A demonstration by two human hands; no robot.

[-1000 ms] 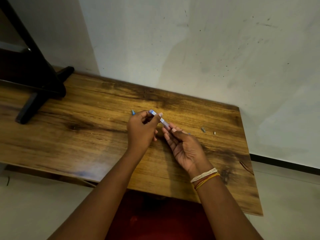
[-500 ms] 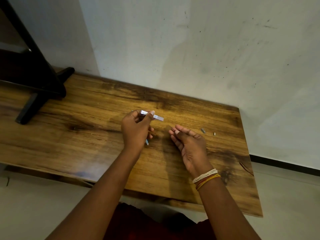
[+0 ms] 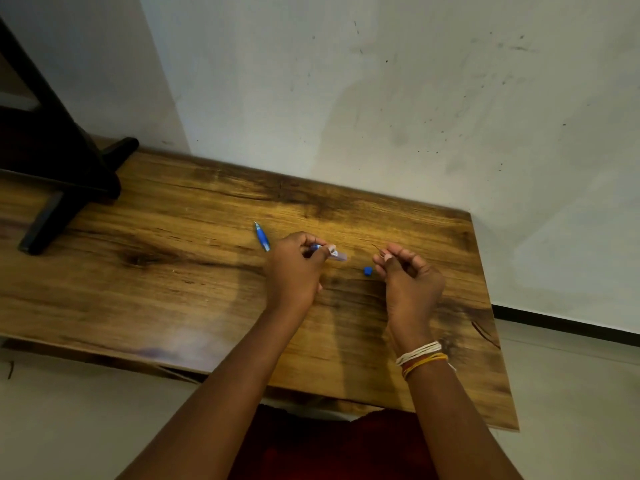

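Note:
My left hand (image 3: pixel 294 271) grips a small clear tube (image 3: pixel 335 253) with a white label, its open end pointing right. My right hand (image 3: pixel 410 278) pinches a thin dark lead (image 3: pixel 377 249) between thumb and fingertips, a short way right of the tube. A small blue cap (image 3: pixel 367 270) lies on the wooden table (image 3: pixel 173 271) between the two hands. A blue mechanical pencil (image 3: pixel 262 236) lies on the table just left of my left hand, its tip pointing away from me.
A black stand (image 3: pixel 69 188) occupies the table's far left corner. A white wall rises behind the table. The table's right edge (image 3: pixel 485 289) runs close to my right hand, with pale floor beyond it.
My right hand turned palm-down and closed its fingertips on a thin lead. My left hand lowered the tube towards the table. The blue pencil and blue cap now show on the table.

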